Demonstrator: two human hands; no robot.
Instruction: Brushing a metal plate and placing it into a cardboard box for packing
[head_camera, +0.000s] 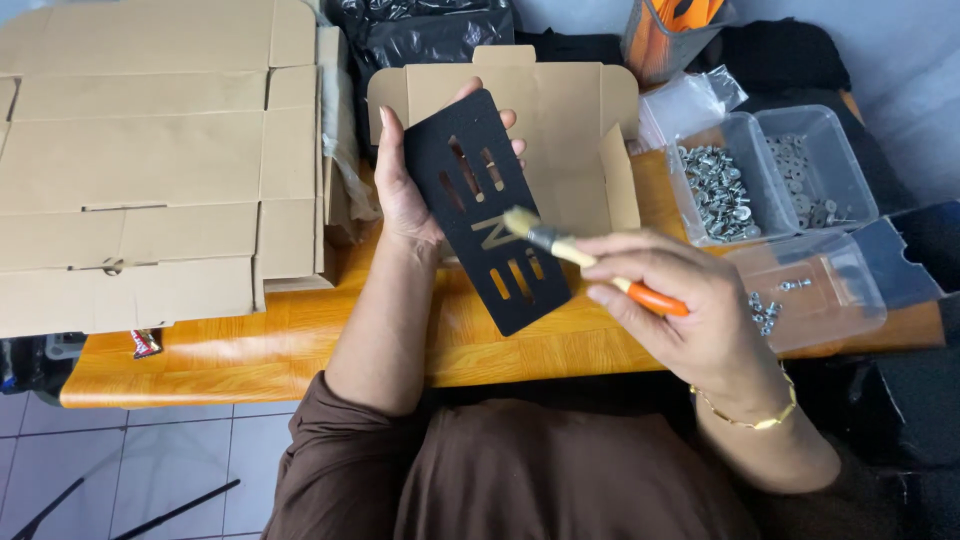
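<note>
Brush (560, 245) on handheld black plate (487, 208)

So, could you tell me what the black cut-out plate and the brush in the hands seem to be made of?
The black plate, held in the left hand, looks like rigid sheet, metal or plastic, with a matte finish: thin, flat, clean-edged slots. The brush, held in the right hand, has pale bristles, a shiny metal-looking ferrule and a glossy orange handle, possibly painted wood or plastic.
</note>
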